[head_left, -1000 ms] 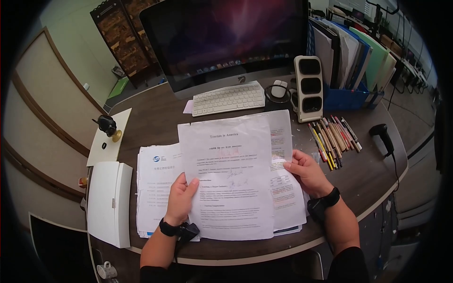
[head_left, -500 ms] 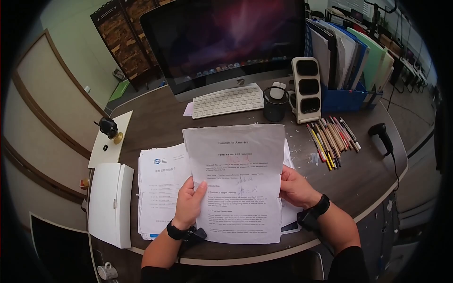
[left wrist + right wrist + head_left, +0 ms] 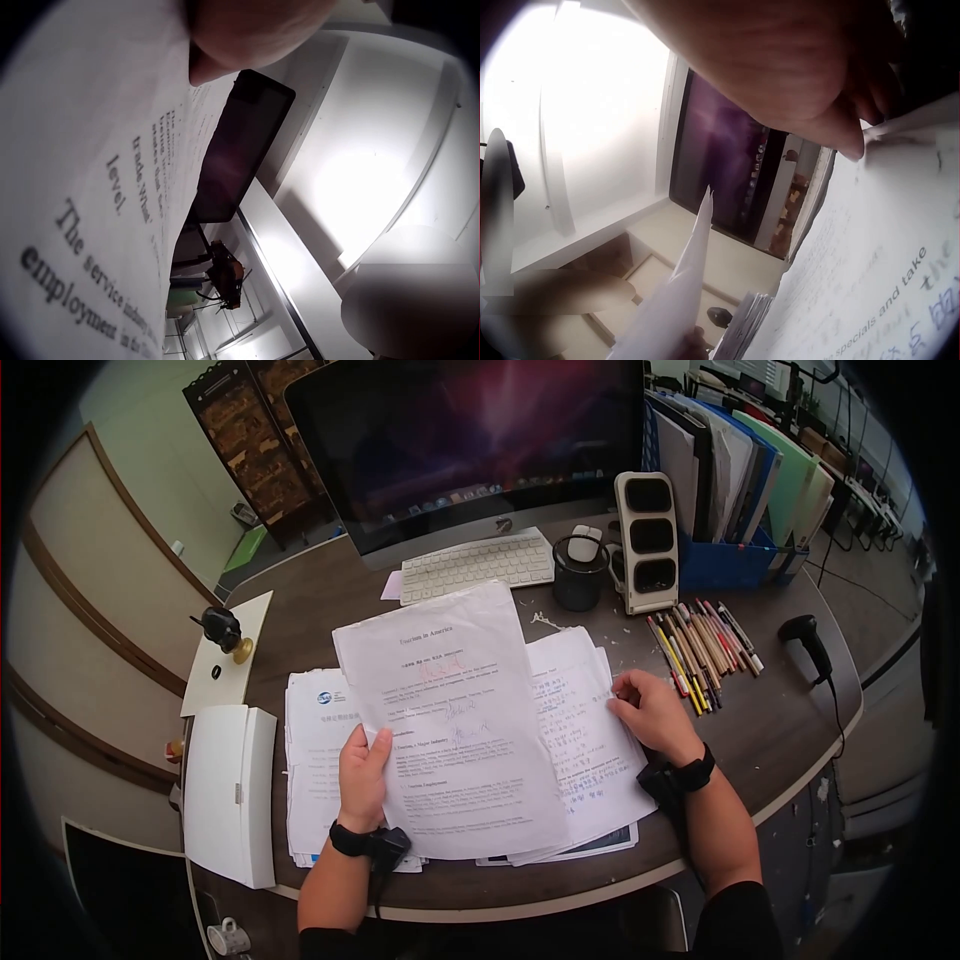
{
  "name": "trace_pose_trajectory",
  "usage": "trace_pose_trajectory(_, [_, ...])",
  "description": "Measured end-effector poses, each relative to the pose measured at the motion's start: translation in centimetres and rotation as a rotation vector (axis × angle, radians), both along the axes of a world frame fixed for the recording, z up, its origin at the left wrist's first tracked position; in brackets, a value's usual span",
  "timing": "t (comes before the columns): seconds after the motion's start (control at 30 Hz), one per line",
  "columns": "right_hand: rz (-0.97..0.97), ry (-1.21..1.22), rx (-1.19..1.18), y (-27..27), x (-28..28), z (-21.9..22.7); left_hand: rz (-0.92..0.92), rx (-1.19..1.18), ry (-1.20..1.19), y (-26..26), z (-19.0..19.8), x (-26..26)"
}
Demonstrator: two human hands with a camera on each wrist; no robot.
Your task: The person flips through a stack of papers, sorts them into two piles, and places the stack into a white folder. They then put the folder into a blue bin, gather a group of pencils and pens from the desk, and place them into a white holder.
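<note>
My left hand [image 3: 362,780] grips the left edge of printed sheets [image 3: 460,785] headed "Tourism in America", thumb on top. They stand tilted up over the desk, and their print shows close up in the left wrist view. To the right, my right hand [image 3: 658,715] pinches the right edge of a sheet with blue handwriting [image 3: 590,760], partly covered by the printed sheets. In the right wrist view the thumb [image 3: 844,135] presses on that paper's edge. A pile of papers [image 3: 312,760] lies left of the left hand.
Behind the papers stand a keyboard [image 3: 480,567], a black mesh pen cup [image 3: 580,585] and a monitor [image 3: 470,450]. Several pencils and pens [image 3: 700,655] lie right, near a black scanner [image 3: 808,645]. A blue file holder [image 3: 725,560] stands behind them. A white box [image 3: 225,795] sits left.
The hands first held the printed sheets together. The left hand has since carried them left, while the right hand has let go of them and moved right onto the handwritten sheet, now uncovered.
</note>
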State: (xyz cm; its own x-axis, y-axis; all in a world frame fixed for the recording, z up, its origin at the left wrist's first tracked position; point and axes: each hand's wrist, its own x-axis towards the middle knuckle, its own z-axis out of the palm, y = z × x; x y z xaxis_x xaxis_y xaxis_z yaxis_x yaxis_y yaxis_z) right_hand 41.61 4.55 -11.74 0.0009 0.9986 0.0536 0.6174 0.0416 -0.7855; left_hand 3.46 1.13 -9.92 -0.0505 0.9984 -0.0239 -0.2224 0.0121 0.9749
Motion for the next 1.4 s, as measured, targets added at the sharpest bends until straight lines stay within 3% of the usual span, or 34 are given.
trace_pose_trajectory(0.13, [0.016, -0.190, -0.053, -0.6, -0.5, 0.7, 0.009, -0.031, -0.012, 0.2, -0.6, -0.4])
trace_pose_trajectory(0.43, [-0.061, -0.326, -0.093, -1.3, -1.8, 1.3, -0.020, -0.053, -0.057, 0.3, -0.9, -0.5])
trace_pose_trajectory(1.07, [-0.046, -0.192, -0.052, -1.6, -2.4, 1.9, -0.030, -0.063, -0.018, 0.1, -0.9, -0.3])
trace_pose_trajectory(1.13, [-0.016, -0.064, -0.099, -1.5, -2.1, 1.9, -0.028, -0.062, -0.015, 0.0, -1.0, -0.3])
trace_pose_trajectory(1.4, [0.004, -0.124, 0.038, -1.7, -2.3, 1.4, -0.043, -0.065, -0.023, 0.0, -1.0, -0.3])
